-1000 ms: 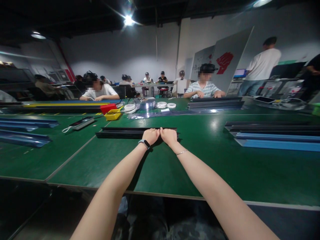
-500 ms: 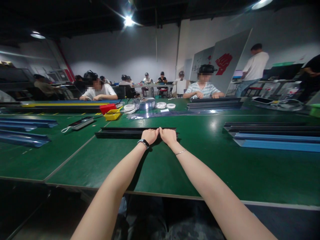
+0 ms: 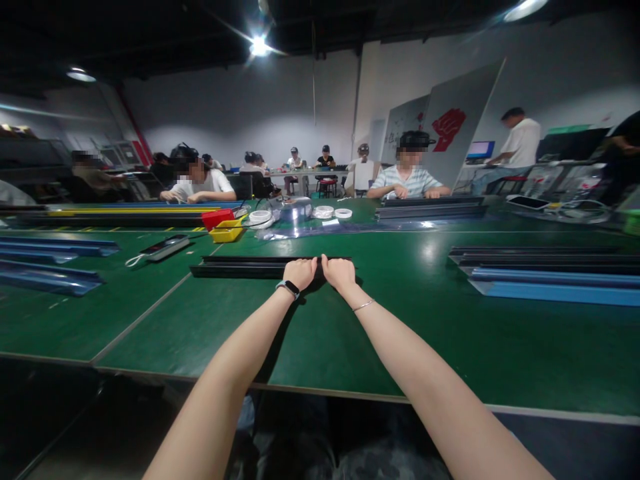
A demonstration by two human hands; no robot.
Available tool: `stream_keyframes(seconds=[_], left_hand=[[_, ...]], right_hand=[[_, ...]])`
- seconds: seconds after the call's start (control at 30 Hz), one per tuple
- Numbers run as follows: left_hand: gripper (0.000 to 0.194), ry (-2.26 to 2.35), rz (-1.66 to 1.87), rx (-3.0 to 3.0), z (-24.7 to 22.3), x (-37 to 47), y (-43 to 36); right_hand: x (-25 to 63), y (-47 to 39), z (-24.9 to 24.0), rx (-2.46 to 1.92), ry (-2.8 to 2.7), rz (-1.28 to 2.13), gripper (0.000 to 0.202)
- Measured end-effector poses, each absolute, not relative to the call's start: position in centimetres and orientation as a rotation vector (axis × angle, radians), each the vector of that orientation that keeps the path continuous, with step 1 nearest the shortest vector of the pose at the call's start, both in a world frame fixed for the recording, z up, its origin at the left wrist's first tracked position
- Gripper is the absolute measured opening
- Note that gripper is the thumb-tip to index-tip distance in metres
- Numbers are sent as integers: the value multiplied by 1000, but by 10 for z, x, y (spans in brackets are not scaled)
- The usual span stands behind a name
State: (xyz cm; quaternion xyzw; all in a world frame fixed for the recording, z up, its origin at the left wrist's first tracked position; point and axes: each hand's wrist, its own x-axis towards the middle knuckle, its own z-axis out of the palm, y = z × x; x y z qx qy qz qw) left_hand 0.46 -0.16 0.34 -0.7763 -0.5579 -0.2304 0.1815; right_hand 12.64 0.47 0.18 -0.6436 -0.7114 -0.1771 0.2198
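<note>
Two hands, left hand (image 3: 300, 272), right hand (image 3: 339, 271), side by side, on black profile (image 3: 240, 267)

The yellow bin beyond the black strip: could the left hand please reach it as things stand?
Probably yes: the left hand rests on the black strip, and only bare green table separates it from the yellow bin, though it would need a long stretch.
</note>
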Motion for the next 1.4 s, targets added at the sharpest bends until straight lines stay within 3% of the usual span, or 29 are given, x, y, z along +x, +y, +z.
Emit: stream_keyframes(seconds=[0.67,1.4], left_hand=[[53,-1657,-632,-2168,4,7,0],[52,-1705,-618,-2154,5,7,0]], right_hand=[[124,2,0,-1710,-1926,-422,55],[125,6,1,-1814,-1955,-420,59]])
